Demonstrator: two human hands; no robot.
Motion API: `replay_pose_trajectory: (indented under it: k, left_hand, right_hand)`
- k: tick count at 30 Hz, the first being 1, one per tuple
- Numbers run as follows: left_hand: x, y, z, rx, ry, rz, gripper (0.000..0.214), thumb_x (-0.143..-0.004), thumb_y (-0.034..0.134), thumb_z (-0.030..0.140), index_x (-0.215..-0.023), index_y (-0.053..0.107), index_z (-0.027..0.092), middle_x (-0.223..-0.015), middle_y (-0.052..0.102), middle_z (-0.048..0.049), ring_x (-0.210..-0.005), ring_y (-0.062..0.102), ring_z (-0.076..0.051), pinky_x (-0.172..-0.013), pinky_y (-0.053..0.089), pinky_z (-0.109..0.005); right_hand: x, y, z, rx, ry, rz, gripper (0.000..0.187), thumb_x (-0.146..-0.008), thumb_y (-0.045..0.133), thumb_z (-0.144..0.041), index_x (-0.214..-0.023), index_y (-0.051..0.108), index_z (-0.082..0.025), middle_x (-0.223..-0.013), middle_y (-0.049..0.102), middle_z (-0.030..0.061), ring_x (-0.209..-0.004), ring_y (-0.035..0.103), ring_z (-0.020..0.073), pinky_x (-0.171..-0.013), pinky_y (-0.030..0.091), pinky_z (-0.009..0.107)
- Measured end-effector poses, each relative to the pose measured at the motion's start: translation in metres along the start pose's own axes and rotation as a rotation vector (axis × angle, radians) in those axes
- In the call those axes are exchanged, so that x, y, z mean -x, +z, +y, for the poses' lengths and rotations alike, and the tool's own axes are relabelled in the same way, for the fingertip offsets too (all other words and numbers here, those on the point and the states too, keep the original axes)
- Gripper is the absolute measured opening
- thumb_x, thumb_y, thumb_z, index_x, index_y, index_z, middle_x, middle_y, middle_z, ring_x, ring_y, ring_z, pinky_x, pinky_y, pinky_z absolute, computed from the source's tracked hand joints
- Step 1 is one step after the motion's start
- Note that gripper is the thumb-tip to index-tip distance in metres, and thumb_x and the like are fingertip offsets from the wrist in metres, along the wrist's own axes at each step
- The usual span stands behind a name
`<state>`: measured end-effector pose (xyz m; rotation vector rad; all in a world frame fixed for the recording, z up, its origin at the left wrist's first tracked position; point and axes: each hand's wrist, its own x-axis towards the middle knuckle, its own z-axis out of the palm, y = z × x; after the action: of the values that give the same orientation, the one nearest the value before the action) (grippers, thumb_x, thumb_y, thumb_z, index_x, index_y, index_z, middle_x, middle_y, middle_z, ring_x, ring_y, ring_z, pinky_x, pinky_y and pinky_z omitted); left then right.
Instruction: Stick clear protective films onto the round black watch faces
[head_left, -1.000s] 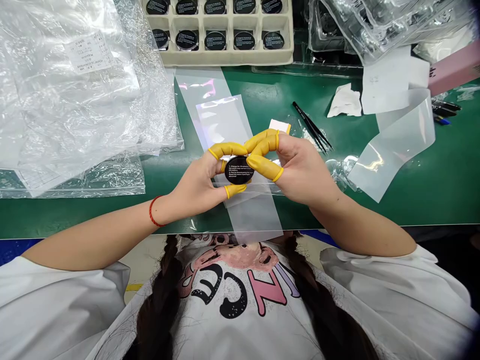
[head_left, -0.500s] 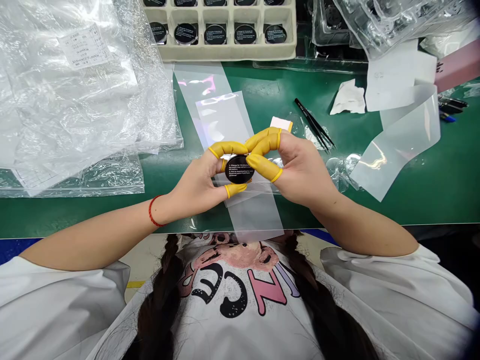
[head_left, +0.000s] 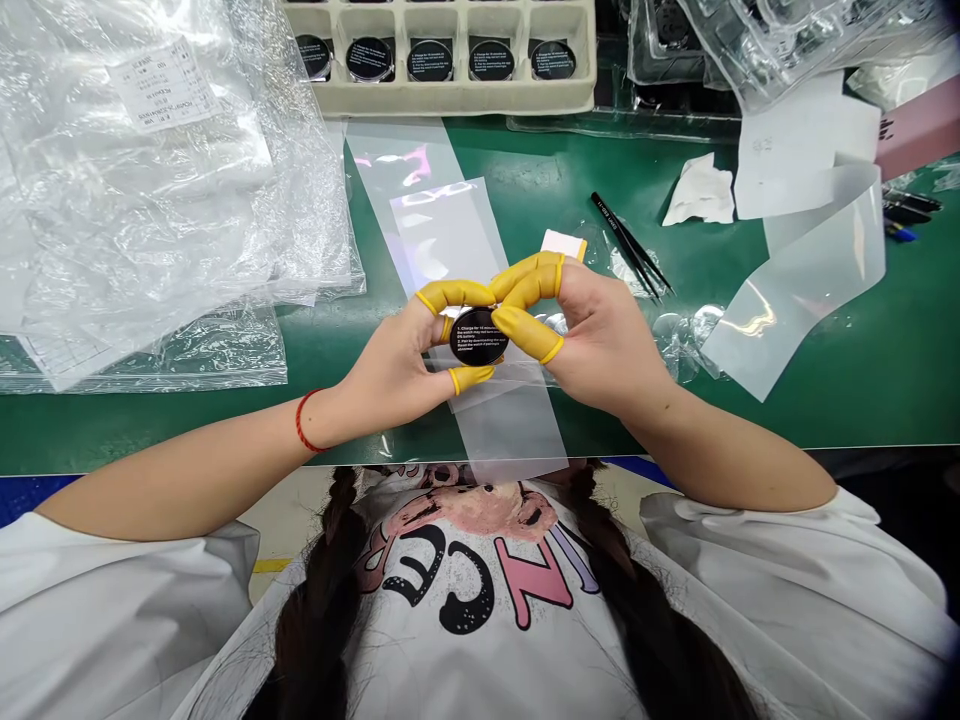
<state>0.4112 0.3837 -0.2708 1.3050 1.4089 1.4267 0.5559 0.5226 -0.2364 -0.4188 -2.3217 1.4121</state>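
A round black watch point(head_left: 478, 336) with white printed instructions on its face is pinched between both hands. My left hand point(head_left: 397, 350) grips its left edge with yellow finger cots on the thumb and fingers. My right hand point(head_left: 592, 335), also wearing yellow cots, holds its upper right edge. Under the watch lies a clear film strip point(head_left: 510, 425), and my hands do not press on it visibly. The back of the watch is hidden.
A beige tray point(head_left: 439, 95) of round black watches stands at the far edge of the green mat point(head_left: 825, 410). Plastic bags point(head_left: 150, 200) lie left. Black tweezers point(head_left: 630, 245), a small white pad point(head_left: 562, 244) and loose film point(head_left: 795, 290) lie right.
The tray and table items have shifted slightly upward in the view. My hands and the watch hold nearly the same position and grip.
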Motion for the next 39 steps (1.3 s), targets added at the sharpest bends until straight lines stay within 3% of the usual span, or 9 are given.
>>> replay_pose_trajectory:
  k: [3,7,11,14,18,23,27,34,39]
  left_hand:
    - [0.0,0.001,0.001,0.012,-0.044,0.008,0.051,-0.08,0.079,0.017,-0.123,0.052,0.022,-0.117,0.07,-0.0042,-0.084,0.074,-0.01,-0.076,0.062,-0.022]
    - [-0.002,-0.002,0.009,0.06,-0.145,0.04,0.052,-0.08,0.082,0.02,-0.122,0.053,0.022,-0.104,0.074,-0.0038,-0.089,0.078,-0.016,-0.083,0.066,-0.03]
    - [-0.008,-0.018,0.025,0.298,-0.246,-0.086,0.055,-0.082,0.084,0.033,-0.128,0.055,0.023,-0.089,0.077,-0.0023,-0.086,0.081,-0.022,-0.078,0.069,-0.033]
    - [-0.012,-0.027,0.033,0.468,-0.261,-0.2,0.054,-0.083,0.083,0.044,-0.127,0.056,0.026,-0.084,0.078,-0.0003,-0.083,0.081,-0.023,-0.076,0.07,-0.034]
    - [-0.013,-0.02,0.024,0.314,-0.249,-0.07,0.054,-0.08,0.085,0.025,-0.122,0.05,0.024,-0.088,0.078,0.0001,-0.09,0.081,-0.022,-0.08,0.068,-0.031]
    - [-0.011,-0.01,0.005,0.138,-0.219,0.044,0.052,-0.079,0.081,0.02,-0.12,0.049,0.022,-0.088,0.077,-0.0006,-0.086,0.081,-0.02,-0.076,0.064,-0.03]
    - [-0.01,-0.012,0.002,0.089,-0.191,0.045,0.052,-0.08,0.081,0.023,-0.123,0.051,0.022,-0.094,0.076,-0.0022,-0.087,0.079,-0.018,-0.076,0.063,-0.029]
    - [-0.009,-0.009,-0.001,0.08,-0.084,0.012,0.051,-0.081,0.079,0.022,-0.124,0.052,0.021,-0.102,0.075,-0.0035,-0.085,0.077,-0.014,-0.074,0.061,-0.024]
    - [-0.007,-0.01,-0.006,0.028,-0.075,-0.013,0.051,-0.084,0.079,0.027,-0.126,0.052,0.021,-0.095,0.074,-0.0023,-0.081,0.076,-0.015,-0.071,0.06,-0.024]
  right_hand:
    - [-0.001,-0.006,-0.003,0.128,-0.044,0.016,0.028,-0.096,0.063,-0.049,-0.085,0.067,-0.024,-0.101,0.075,0.0048,-0.1,0.068,0.0228,-0.1,0.053,0.046]
    - [-0.013,-0.037,0.004,0.372,-0.123,0.213,0.018,-0.097,0.062,-0.04,-0.099,0.071,-0.025,-0.107,0.075,0.0078,-0.104,0.067,0.0245,-0.1,0.051,0.047]
    - [-0.025,-0.067,0.044,0.578,0.136,0.118,0.017,-0.088,0.072,-0.035,-0.094,0.072,-0.019,-0.096,0.069,0.0086,-0.08,0.063,0.0212,-0.077,0.053,0.043]
    - [-0.027,-0.071,0.082,0.702,0.219,0.037,0.04,-0.068,0.091,-0.043,-0.085,0.064,-0.018,-0.091,0.061,0.0088,-0.08,0.06,0.0235,-0.075,0.052,0.044]
    - [-0.026,-0.067,0.1,0.688,0.245,0.092,0.058,-0.057,0.097,-0.049,-0.074,0.05,-0.021,-0.086,0.055,0.007,-0.087,0.06,0.028,-0.076,0.051,0.045]
    - [-0.027,-0.06,0.061,0.338,0.271,0.145,0.039,-0.079,0.082,-0.04,-0.076,0.047,-0.023,-0.073,0.053,-0.0008,-0.065,0.057,0.0165,-0.063,0.051,0.036]
    - [-0.02,-0.044,0.018,0.005,0.059,0.16,0.032,-0.081,0.081,-0.045,-0.088,0.057,-0.024,-0.077,0.06,-0.0016,-0.063,0.055,0.0126,-0.057,0.046,0.03]
    - [0.002,-0.004,0.003,0.444,-0.426,0.131,0.015,-0.1,0.058,-0.035,-0.096,0.066,-0.022,-0.083,0.064,0.0037,-0.076,0.055,0.0171,-0.069,0.044,0.033]
    - [-0.002,0.011,0.026,0.624,-0.468,0.262,0.02,-0.103,0.048,-0.034,-0.096,0.061,-0.021,-0.081,0.061,0.0066,-0.076,0.051,0.0203,-0.067,0.038,0.036]
